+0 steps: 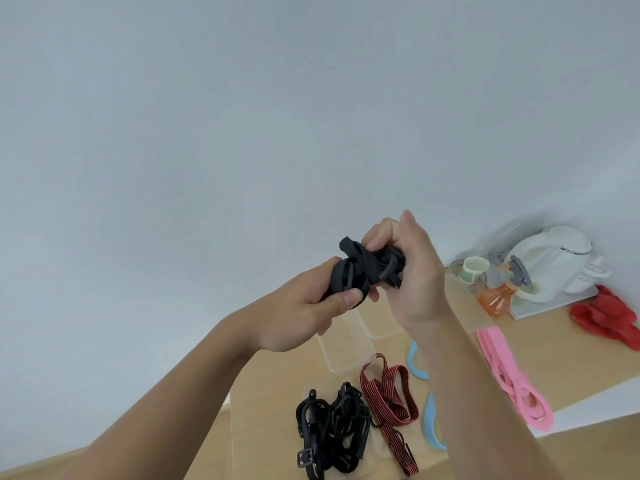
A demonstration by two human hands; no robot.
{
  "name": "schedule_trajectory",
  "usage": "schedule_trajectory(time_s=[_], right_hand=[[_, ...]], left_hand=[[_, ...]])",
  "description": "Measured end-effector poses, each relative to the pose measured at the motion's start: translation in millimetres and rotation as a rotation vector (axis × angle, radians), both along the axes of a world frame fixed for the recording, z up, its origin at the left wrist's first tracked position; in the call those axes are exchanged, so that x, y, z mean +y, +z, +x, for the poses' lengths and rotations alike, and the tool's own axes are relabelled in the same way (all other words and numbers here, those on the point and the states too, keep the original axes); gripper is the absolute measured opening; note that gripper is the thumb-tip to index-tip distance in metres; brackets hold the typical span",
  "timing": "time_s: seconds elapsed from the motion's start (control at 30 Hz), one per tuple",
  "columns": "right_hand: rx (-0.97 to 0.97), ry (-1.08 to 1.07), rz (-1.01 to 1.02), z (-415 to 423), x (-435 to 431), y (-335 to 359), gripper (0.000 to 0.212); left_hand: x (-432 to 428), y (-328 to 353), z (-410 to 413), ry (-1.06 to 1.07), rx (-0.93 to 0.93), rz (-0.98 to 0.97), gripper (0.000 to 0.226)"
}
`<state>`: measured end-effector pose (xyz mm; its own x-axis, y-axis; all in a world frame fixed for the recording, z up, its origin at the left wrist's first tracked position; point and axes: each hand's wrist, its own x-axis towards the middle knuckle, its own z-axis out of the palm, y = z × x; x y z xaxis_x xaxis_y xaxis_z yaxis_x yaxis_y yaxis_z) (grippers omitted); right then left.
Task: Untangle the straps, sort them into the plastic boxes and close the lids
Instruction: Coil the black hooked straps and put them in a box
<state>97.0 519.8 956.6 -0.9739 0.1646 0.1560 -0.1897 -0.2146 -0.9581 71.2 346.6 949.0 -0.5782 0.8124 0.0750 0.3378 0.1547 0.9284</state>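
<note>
Bundle of black straps (362, 271), tangled, held in both hands above a wooden table (540, 362).
Around it: white kettle (554, 265), orange spray bottle (497, 301) and red cloth (609, 317) at far right; pink straps (509, 379), red-striped strap (391, 403), loose black straps (332, 431) and clear plastic box (346, 351) on the table below, partly behind the forearms. Left hand (304, 310) grips the bundle's lower end, thumb pressed on top; right hand (415, 271) curls its fingers round the upper end.

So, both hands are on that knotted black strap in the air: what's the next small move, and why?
Probably the right hand should draw the loose end out of the black strap while the left hand pinches the rest; it looks knotted, too bunched for the open clear box below.
</note>
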Motion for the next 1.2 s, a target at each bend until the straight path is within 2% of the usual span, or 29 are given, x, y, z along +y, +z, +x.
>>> schedule_trajectory(time_s=[0.07, 0.13, 0.2, 0.3, 0.4, 0.5, 0.6, 0.77, 0.93, 1.03, 1.2], right_hand=[[-0.037, 0.021, -0.050, -0.6, 2.9, 2.0, 0.063], [-0.031, -0.097, -0.091, 0.6, -2.4, 0.9, 0.069], [-0.034, -0.243, -0.211, 3.3, -11.2, -0.9, 0.070], [-0.205, -0.338, -0.394, 3.4, -12.9, -2.2, 0.065], [-0.349, -0.339, -0.181, 2.5, -3.8, -0.5, 0.059], [-0.286, -0.202, 0.039, 4.6, 5.2, -5.3, 0.056], [-0.216, -0.014, 0.204, 10.2, 15.4, -9.5, 0.066], [-0.278, 0.110, 0.291, 16.3, 26.9, 1.5, 0.064], [-0.318, -0.006, 0.458, 11.3, 9.0, -7.2, 0.075], [-0.373, -0.020, 0.482, 9.9, 3.8, -15.1, 0.077], [-0.587, 0.123, 0.426, 9.2, 4.3, -13.4, 0.049]], left_hand=[[0.3, -2.2, 0.9, 0.000, -0.042, -0.025, 0.015], [2.7, -4.4, 2.3, -0.011, -0.060, -0.013, 0.020], [6.7, -5.6, 3.8, -0.013, -0.077, 0.002, 0.022], [10.6, -9.8, 4.4, 0.038, -0.040, -0.041, 0.022], [9.3, -15.4, 1.5, 0.122, 0.044, -0.109, 0.025], [8.1, -16.9, -0.4, 0.218, -0.035, -0.064, 0.033], [7.7, -18.1, -0.9, 0.275, -0.085, -0.035, 0.027], [7.1, -18.1, -0.9, 0.276, -0.020, -0.086, 0.016], [10.8, -17.8, 6.0, 0.302, 0.286, -0.200, 0.005], [9.1, -17.9, 7.1, 0.295, 0.351, -0.224, 0.005], [1.6, -26.0, 9.1, 0.257, 0.397, -0.246, 0.005]])
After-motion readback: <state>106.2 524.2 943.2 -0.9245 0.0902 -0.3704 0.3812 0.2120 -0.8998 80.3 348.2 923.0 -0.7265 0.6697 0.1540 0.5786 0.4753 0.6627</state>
